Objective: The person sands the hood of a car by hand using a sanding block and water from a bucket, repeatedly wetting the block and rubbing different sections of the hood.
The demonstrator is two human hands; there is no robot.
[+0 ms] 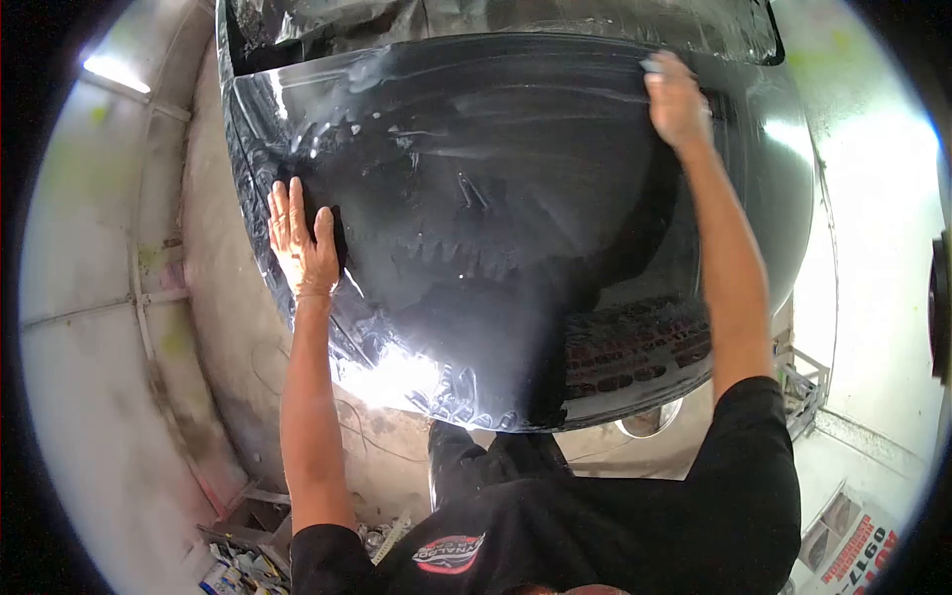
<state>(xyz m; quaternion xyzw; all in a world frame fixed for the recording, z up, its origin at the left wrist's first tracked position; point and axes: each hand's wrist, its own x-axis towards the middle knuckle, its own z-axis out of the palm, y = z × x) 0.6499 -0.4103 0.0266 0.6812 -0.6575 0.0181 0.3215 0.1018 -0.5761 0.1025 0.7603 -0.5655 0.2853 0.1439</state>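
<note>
A glossy black car hood (516, 198) fills the middle of the view, streaked with wet-looking smears and whitish marks. My left hand (301, 243) lies flat near its left edge, fingers stretched out and thumb apart, beside crinkled dark plastic sheeting (253, 149). Toward the far right of the hood, my right hand (678, 104) presses close on the surface with bent fingers, slightly blurred. A small pale grey piece (652, 65) shows at its fingertips; I cannot tell what it is.
Clear plastic sheeting (526, 18) covers the area beyond the hood's far edge. Pale walls (79, 248) stand on both sides. At lower left is a box of cluttered items (243, 560); a metal frame rack (805, 382) and printed sign (853, 545) are at right.
</note>
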